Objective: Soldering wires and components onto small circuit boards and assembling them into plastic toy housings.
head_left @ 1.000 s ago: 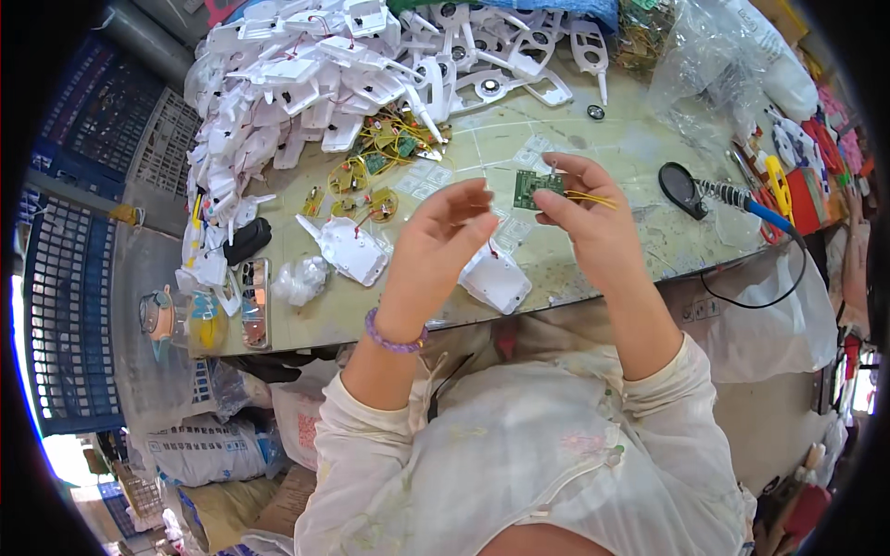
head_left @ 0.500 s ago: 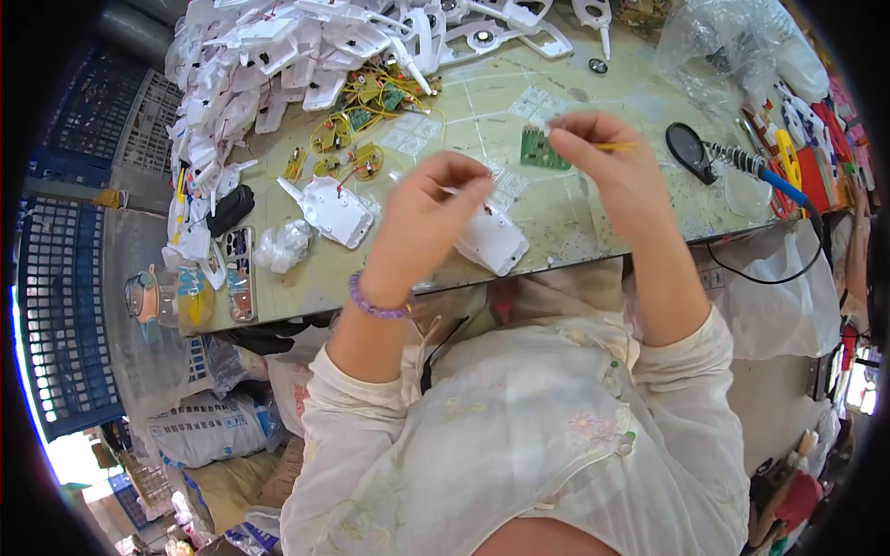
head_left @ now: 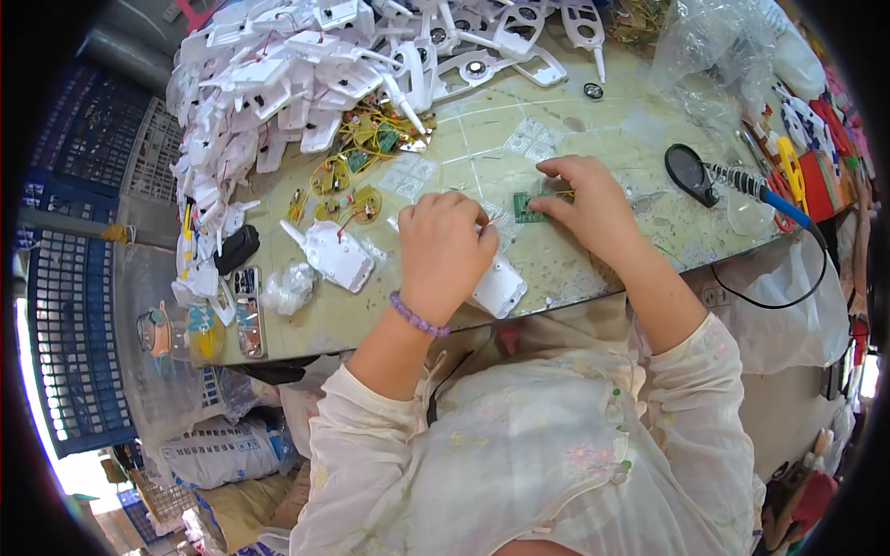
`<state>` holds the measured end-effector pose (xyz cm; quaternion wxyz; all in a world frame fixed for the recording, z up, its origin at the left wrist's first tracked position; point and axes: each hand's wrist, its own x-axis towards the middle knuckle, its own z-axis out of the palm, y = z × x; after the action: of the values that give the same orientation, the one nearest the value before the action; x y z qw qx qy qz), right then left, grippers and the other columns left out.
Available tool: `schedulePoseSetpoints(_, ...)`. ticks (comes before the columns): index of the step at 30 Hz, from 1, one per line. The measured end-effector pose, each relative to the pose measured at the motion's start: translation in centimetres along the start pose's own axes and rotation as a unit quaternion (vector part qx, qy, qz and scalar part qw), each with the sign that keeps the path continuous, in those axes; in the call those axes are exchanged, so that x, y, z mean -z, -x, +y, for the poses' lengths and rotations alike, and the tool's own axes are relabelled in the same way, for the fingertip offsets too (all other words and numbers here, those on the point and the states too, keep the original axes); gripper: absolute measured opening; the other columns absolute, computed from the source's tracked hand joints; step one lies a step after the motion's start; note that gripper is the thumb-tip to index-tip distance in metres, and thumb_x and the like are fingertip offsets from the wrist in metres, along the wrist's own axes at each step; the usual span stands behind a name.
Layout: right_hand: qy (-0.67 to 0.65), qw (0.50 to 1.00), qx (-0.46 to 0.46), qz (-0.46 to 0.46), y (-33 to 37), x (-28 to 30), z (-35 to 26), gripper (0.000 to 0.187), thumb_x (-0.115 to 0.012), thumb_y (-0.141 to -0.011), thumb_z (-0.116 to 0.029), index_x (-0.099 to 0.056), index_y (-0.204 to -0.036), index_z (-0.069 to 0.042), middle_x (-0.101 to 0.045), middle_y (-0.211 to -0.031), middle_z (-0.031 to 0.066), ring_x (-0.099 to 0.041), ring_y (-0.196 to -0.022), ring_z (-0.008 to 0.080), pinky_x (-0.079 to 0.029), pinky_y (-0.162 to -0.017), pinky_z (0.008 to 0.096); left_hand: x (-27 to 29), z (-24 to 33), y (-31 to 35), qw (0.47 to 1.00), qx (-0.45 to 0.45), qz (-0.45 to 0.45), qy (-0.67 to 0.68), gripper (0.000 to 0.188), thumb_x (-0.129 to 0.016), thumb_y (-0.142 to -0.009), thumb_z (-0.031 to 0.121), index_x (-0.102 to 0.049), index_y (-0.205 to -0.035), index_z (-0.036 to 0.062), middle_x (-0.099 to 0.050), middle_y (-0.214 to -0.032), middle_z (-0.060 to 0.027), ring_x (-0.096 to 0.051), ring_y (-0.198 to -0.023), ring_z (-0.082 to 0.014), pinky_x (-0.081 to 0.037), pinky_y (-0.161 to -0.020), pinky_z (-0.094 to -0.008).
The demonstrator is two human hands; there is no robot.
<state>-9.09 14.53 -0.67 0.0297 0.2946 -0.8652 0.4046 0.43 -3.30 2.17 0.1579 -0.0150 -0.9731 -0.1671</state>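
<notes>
A small green circuit board (head_left: pixel 528 208) is at the thumb tip of my right hand (head_left: pixel 593 206); my index finger is lifted away from it, and the other fingers are partly hidden. A thin yellowish piece shows beside that thumb. My left hand (head_left: pixel 443 246) is curled with thumb and forefinger together above a white plastic shell (head_left: pixel 501 289) near the table's front edge. Whatever those fingertips pinch is hidden. Left of this hand lies another white shell (head_left: pixel 338 255) with a red wire.
White plastic housings (head_left: pixel 287 83) are heaped at the back left, beside yellow-wired boards (head_left: pixel 380 130). A soldering iron (head_left: pixel 760 190) in a coiled holder and a clear plastic bag (head_left: pixel 714 56) are on the right. A phone (head_left: pixel 248 310) lies near the left edge.
My right hand has come down and slightly left with the circuit board, its index finger now raised. My left hand has moved down and right, its fingers turned further over the shell.
</notes>
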Motion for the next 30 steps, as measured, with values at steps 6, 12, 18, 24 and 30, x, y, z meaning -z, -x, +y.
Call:
schedulePoseSetpoints(6, 0.073, 0.978, 0.147, 0.128, 0.7, 1.4, -1.8, 0.02, -0.07, -0.074, -0.011, -0.065, -0.094, -0.008, -0.062, -0.094, 0.0086, -0.054, -0.094, 0.0309, -0.044, -0.082, 0.0388, 0.4, -0.1, 0.4, 0.975, 0.054, -0.033, 0.214, 0.011, -0.067, -0.077, 0.011, -0.07, -0.083, 0.0015, -0.066, -0.08, -0.0115, -0.062, -0.079, -0.0235, -0.046, -0.072, -0.0317)
schedulePoseSetpoints(12, -0.078, 0.991, 0.111, -0.015, 2.1, 0.6, -3.2, 0.015, -0.067, -0.076, -0.003, -0.066, -0.091, -0.007, -0.06, -0.097, 0.0089, -0.054, -0.097, 0.0284, -0.043, -0.083, 0.0358, 0.5, 0.2, 0.7, 0.938, 0.059, -0.007, 0.341, 0.009, -0.069, -0.077, 0.01, -0.07, -0.081, 0.0027, -0.066, -0.074, -0.0112, -0.062, -0.069, -0.0252, -0.045, -0.065, -0.0341)
schedulePoseSetpoints(18, -0.109, 0.991, 0.076, -0.033, 3.6, 0.4, -3.6, 0.013, -0.071, -0.075, -0.014, -0.066, -0.085, -0.007, -0.06, -0.088, 0.0071, -0.053, -0.09, 0.0285, -0.044, -0.08, 0.0384, 0.3, -0.2, 1.0, 0.936, 0.056, 0.002, 0.347, 0.009, -0.068, -0.078, 0.011, -0.069, -0.081, 0.0021, -0.066, -0.076, -0.0115, -0.063, -0.069, -0.0243, -0.046, -0.066, -0.0334)
schedulePoseSetpoints(24, 0.093, 0.994, -0.029, 0.057, 1.9, 0.4, -2.2, 0.024, -0.073, -0.073, -0.021, -0.061, -0.087, -0.004, -0.06, -0.084, 0.0096, -0.056, -0.088, 0.0294, -0.045, -0.074, 0.0393, 0.6, -0.2, 0.6, 0.934, 0.092, -0.079, 0.337, 0.013, -0.066, -0.079, 0.013, -0.067, -0.082, 0.0008, -0.066, -0.075, -0.012, -0.063, -0.067, -0.0248, -0.047, -0.067, -0.0341)
schedulePoseSetpoints(30, 0.171, 0.981, 0.085, -0.032, 1.1, 0.1, -2.3, 0.03, -0.071, -0.073, -0.017, -0.062, -0.099, -0.006, -0.061, -0.093, 0.0095, -0.055, -0.093, 0.028, -0.044, -0.08, 0.0378, 1.0, -0.3, 0.0, 0.936, 0.073, -0.131, 0.317, 0.011, -0.065, -0.079, 0.012, -0.066, -0.082, 0.0022, -0.065, -0.076, -0.0122, -0.062, -0.071, -0.0269, -0.046, -0.068, -0.0364)
